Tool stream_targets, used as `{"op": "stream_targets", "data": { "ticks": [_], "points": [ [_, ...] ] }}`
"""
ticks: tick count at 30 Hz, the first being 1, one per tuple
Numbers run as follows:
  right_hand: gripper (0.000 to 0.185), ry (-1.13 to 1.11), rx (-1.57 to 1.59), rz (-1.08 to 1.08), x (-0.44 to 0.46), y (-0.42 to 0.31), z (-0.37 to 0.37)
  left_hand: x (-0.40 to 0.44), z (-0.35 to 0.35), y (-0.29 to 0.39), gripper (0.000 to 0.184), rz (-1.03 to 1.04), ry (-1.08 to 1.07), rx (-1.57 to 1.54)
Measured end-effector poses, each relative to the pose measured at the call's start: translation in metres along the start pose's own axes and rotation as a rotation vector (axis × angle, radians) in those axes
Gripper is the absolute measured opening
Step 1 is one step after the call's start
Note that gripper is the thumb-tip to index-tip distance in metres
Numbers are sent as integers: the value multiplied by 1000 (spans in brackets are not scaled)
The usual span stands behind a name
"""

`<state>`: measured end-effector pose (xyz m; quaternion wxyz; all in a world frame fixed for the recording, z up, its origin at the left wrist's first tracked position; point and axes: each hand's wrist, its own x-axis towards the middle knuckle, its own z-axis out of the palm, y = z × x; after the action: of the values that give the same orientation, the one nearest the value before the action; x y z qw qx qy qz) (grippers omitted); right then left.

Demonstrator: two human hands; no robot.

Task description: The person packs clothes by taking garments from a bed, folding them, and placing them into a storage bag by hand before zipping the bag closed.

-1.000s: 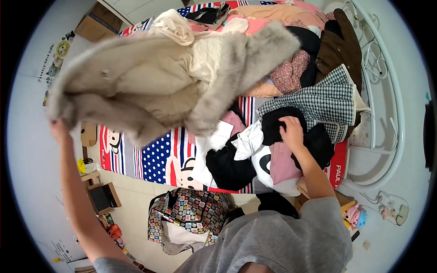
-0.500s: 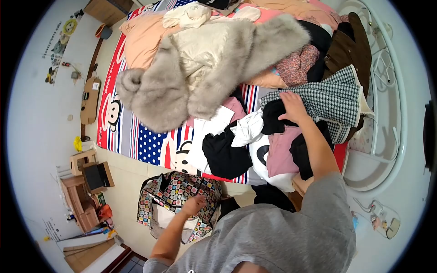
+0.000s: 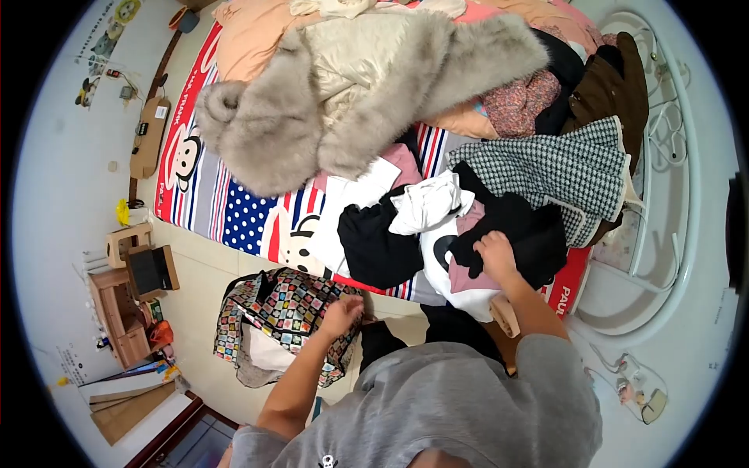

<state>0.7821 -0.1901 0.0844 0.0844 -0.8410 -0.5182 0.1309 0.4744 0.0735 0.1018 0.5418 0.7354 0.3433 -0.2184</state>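
On the bed, my right hand (image 3: 495, 254) has its fingers closed on a black garment (image 3: 519, 234) that lies over a pink one (image 3: 466, 278). My left hand (image 3: 342, 314) hangs over a colourful checked bag (image 3: 292, 308) on the floor, its fingers curled; whether anything is in them cannot be made out. A grey fur coat (image 3: 273, 129) is spread across the bed. Beside the black garment are a white crumpled cloth (image 3: 429, 204), another black garment (image 3: 380, 248) and a houndstooth jacket (image 3: 546, 168).
A brown coat (image 3: 608, 97) lies at the bed's right end, by the white metal bed frame (image 3: 677, 226). Small wooden furniture (image 3: 125, 312) and an open box (image 3: 154, 271) stand on the floor at the left. A peach pillow (image 3: 253, 43) is behind the fur coat.
My left hand has let go of the fur coat, which now lies on the bed, and moved down over the bag. My right hand has drawn the black garment nearer to me.
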Motion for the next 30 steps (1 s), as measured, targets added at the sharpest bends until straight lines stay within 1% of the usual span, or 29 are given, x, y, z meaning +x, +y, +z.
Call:
{"op": "stream_targets", "data": {
  "ticks": [1,4,5,6,8,9,10,12,13,14,16,17,18,20,21,22,23,24,26,27,28,30],
  "points": [
    [12,40,22,5,-7,-3,0,9,1,3,26,2,14,-52],
    [12,31,76,1,-7,-7,-4,33,6,7,24,12,-1,-154],
    [12,14,85,9,-3,-6,-8,37,10,10,24,61,10,-243],
    [12,6,85,6,2,-4,-12,39,12,13,24,55,10,-250],
    [17,56,289,161,14,-1,-22,37,16,25,24,31,22,-165],
    [27,165,440,251,21,2,-31,34,22,23,23,9,12,-256],
    [35,232,562,301,28,11,-36,30,26,27,23,5,15,-260],
    [32,310,777,479,37,33,-44,20,31,37,22,12,2,-242],
    [30,435,906,597,38,42,-48,23,39,20,22,16,-27,-265],
    [28,562,1035,715,40,47,-55,21,40,18,22,22,-25,-264],
    [30,787,1339,912,44,54,-81,20,41,16,22,-45,-92,-295],
    [35,802,1375,1018,46,56,-102,20,39,19,22,-36,-88,-296],
    [28,883,1499,948,41,50,-122,21,36,23,22,-8,-69,-310],
    [27,1021,1566,832,35,51,-144,16,24,46,22,48,-31,-340],
    [28,1060,1583,765,32,49,-156,12,14,64,21,38,-51,-345],
    [29,1099,1599,698,31,45,-169,15,12,66,21,45,-48,-345],
    [30,1125,1621,554,32,41,-184,17,10,67,21,91,-40,-432],
    [28,1200,1668,559,33,34,-201,19,7,68,20,139,-33,-517],
    [31,1246,1770,471,40,20,-232,8,-9,100,20,150,-17,-481],
    [32,1295,1823,503,44,7,-249,3,-14,110,21,177,-7,-477],
    [32,1300,1827,482,46,-5,-261,-1,-19,118,21,204,5,-474],
    [33,1268,1958,226,51,-32,-282,-11,-28,130,22,250,27,-484]
  ]
}}
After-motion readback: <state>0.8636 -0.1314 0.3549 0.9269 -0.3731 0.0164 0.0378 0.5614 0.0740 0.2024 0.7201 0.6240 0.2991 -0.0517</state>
